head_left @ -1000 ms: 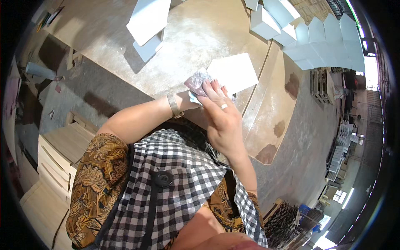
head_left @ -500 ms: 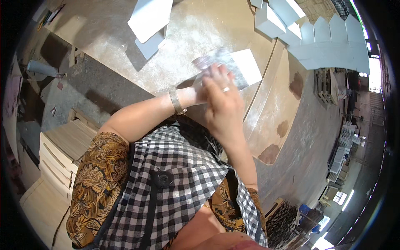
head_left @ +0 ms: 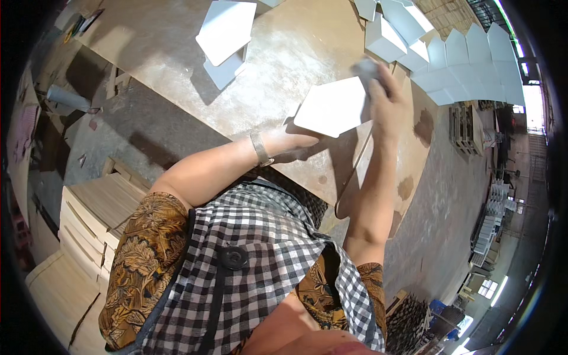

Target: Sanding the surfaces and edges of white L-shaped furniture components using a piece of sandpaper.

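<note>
A white five-sided panel is held tilted above the dusty table. At its near left edge, my left hand grips it, with most of the fingers hidden under the panel. My right hand is closed around a grey sanding pad, smeared by motion, just off the panel's right edge. Fine white dust covers the tabletop around them.
Two similar white panels lie stacked at the far left of the table. White box-like pieces and a row of pointed white panels stand at the far right. A wooden drawer unit is at my left.
My right hand has swept from over the panel to beyond its right edge, taking the grey pad along. The panel's white face is now uncovered, still gripped by my left hand.
</note>
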A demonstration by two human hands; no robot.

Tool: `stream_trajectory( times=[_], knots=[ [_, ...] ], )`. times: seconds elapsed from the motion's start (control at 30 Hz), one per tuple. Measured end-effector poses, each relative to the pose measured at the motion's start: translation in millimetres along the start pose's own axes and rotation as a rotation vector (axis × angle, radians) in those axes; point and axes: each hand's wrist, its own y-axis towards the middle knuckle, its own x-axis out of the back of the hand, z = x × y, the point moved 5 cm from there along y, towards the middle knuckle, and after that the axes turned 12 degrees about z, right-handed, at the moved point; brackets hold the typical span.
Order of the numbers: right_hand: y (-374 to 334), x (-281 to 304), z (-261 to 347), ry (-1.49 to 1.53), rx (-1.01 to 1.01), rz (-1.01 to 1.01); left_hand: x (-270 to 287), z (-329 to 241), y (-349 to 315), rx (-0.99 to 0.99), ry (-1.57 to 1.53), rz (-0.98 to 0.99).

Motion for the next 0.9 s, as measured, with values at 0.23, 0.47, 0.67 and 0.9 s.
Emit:
stream_trajectory(
  times=[0.23, 0.47, 0.67, 0.9],
  knots=[
    [-36.3, 3.1, 23.6, 0.201, 0.018, 0.054, 2.8, 3.1, -1.3, 0.104, -0.043, 0.102],
    [-50.9, -8.3, 45.0, -0.919, 0.321, -0.028, -9.8, -28.3, -5.1, 0.08, 0.154, 0.06],
    [-52.6, -14.8, 56.1, -1.044, 0.336, 0.092, 1.4, -0.2, -2.7, 0.164, 0.257, 0.09],
    [-40.9, 6.5, 61.9, -1.004, 0.385, -0.015, 6.0, -1.4, 3.2, 0.013, 0.624, 0.258]
  ],
)
